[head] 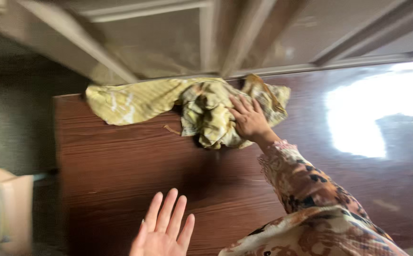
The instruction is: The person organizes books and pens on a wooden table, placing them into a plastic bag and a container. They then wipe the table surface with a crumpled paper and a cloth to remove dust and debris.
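Motion blur softens the whole view. Left hand [163, 227]: wrist cut off by the lower edge. Yellow cloth [187, 109]: partly hidden under the right hand [249, 121]. Beige object [5, 213], cropped at the left edge, too blurred to identify.

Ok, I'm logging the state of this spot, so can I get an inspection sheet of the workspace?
Surface: dark brown wooden tabletop, glossy, with bright glare on the right.
Job's things: crumpled yellow cloth lying along the far edge.
Clutter: nothing seen on the tabletop besides the cloth.
Hands: right hand pressed flat on the cloth, patterned sleeve; left hand open with fingers spread over the tabletop, holding nothing.
Cables: nothing seen.
Surroundings: window frame beyond the far edge; blurred pale object at lower left, too blurred to tell.
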